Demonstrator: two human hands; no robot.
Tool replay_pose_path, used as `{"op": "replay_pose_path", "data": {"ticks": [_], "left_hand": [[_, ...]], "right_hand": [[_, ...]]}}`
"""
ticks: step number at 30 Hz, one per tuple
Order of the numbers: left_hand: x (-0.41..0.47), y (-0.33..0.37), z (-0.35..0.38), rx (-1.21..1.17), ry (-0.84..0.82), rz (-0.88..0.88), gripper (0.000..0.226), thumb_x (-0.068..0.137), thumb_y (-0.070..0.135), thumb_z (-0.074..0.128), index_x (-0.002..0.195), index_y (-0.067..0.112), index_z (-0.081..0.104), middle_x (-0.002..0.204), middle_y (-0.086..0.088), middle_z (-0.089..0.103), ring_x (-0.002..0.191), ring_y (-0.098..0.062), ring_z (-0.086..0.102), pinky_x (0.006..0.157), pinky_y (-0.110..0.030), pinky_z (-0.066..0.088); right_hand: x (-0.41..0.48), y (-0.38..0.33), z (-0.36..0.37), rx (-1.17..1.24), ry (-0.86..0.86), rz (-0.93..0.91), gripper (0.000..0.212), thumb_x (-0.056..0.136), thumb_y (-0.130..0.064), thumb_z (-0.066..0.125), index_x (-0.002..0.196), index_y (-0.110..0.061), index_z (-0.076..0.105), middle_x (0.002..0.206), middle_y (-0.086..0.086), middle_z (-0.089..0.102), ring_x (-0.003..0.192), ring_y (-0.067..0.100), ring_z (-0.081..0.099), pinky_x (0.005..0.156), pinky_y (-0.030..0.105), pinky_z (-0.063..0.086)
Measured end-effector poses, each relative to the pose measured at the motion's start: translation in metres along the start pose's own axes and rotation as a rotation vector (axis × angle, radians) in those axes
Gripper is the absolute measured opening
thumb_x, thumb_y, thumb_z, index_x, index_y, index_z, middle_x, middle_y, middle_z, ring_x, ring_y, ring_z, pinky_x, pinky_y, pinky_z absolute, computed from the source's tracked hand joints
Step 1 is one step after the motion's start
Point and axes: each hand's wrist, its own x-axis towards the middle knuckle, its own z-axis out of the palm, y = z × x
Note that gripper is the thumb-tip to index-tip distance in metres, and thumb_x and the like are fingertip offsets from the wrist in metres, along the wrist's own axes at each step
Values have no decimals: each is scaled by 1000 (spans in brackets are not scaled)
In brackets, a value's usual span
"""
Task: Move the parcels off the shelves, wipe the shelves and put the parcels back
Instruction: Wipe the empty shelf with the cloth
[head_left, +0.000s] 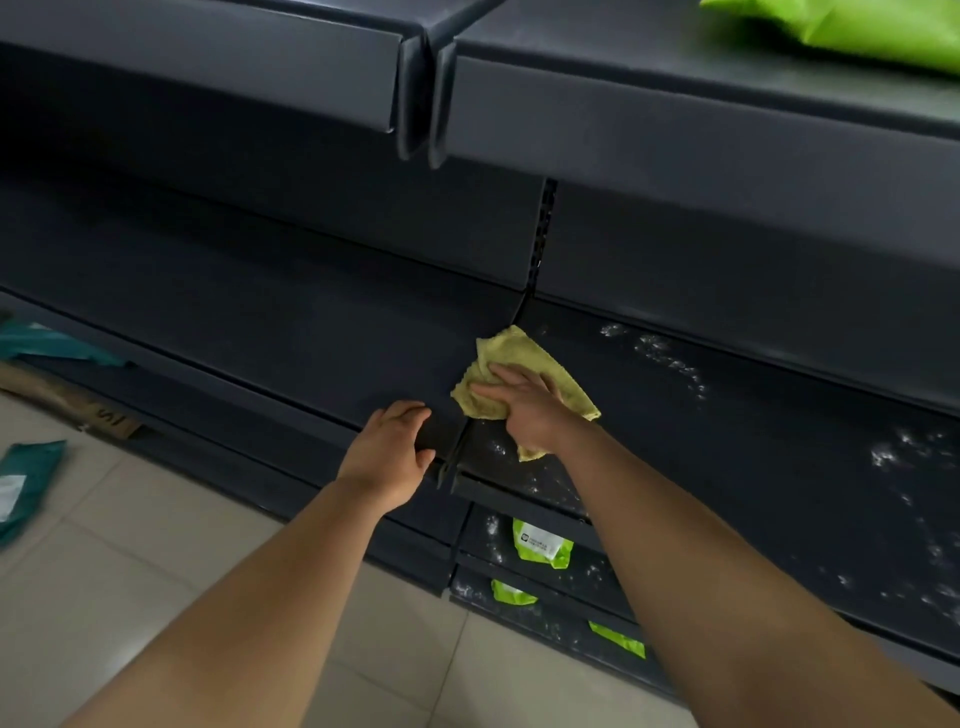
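below the right hand (524, 410), on lower shelves: bright green plastic parcels (540, 543), nearest one with a white label, print too small to read. above and to its right, another large green parcel (857, 31) on the top shelf. pressing a yellow-green cloth (524, 348) onto the dark grey metal shelf (311, 338), right fingers nearly straight. just beside, left hand (387, 457) resting on the shelf's front edge, fingers loosely bent, gripping nothing. far left of it, teal parcels (26, 483) on the floor.

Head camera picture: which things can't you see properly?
Head view:
- Bright green parcel: cut off by top and right edges.
- Teal parcel, far left: blurred, cut by left edge.
- Yellow cloth: middle hidden under right hand.
- Lower-shelf parcel label: print too small.
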Motion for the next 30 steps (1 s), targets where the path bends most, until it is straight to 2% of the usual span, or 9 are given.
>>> {"op": "replay_pose_path", "data": {"ticks": [5,10,16,21,26,30], "left_hand": [[-7,-3,-4,-41,17,-20,44,97,15,45,141,12,44,145,2,38,130,-20,37,107,-28,35],[-19,5,-2,-78,-29,-67,44,97,12,41,140,10,44,149,1,33,134,-19,34,111,-29,31],[-32,25,5,-102,-83,-85,46,97,10,41,143,10,40,152,1,28,138,-19,30,113,-31,30],[-40,45,10,-83,-106,-61,45,98,12,39,143,11,39,152,0,26,138,-20,30,113,-33,31],[-39,68,13,-80,-125,-39,48,98,9,39,146,10,35,153,-1,25,138,-21,30,114,-34,30],[-37,84,18,-62,-135,-25,49,98,9,40,146,9,33,154,-3,25,139,-22,29,114,-35,29]], "right_hand": [[-29,-7,15,84,21,-96,76,80,11,42,139,-38,46,159,-11,13,146,12,2,116,36,-10],[-61,-11,34,126,43,-140,76,81,14,41,138,-35,48,159,-10,14,146,11,2,116,35,-13],[-97,10,43,150,104,-166,62,85,13,44,129,-27,60,154,-9,29,143,11,16,114,24,-5],[-121,32,43,257,162,-72,53,84,15,45,114,-20,71,143,-12,44,133,14,33,113,18,16],[-143,65,35,394,174,90,45,81,19,48,91,-13,77,132,-6,55,126,9,46,98,6,29],[-155,84,26,544,200,208,44,83,19,44,87,-11,76,117,-10,53,114,4,49,96,8,29]]}}
